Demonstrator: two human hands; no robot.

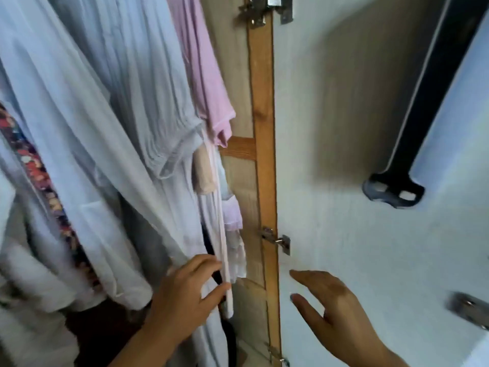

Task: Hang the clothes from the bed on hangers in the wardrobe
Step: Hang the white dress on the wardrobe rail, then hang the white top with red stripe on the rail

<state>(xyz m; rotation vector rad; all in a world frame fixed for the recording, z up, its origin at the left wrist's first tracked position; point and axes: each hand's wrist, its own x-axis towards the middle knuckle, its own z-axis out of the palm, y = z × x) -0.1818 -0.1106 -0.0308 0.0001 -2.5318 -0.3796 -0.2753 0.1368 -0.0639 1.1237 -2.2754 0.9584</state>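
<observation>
Clothes hang close together inside the wardrobe on the left: a pale blue garment (87,144), a pink top (203,75), a pale pink garment (221,234) and a dark patterned one (39,181). My left hand (185,295) touches the lower edge of the pale pink garment, fingers spread and curled against the fabric without a clear grip. My right hand (336,308) hovers in front of the open white wardrobe door (357,234), fingers apart and empty. Hangers and the rail are out of view.
The wooden wardrobe frame (264,144) with metal hinges (277,239) stands between the clothes and the door. A dark handle or bracket (394,192) shows at the right. Another metal fitting (468,308) sits at the lower right.
</observation>
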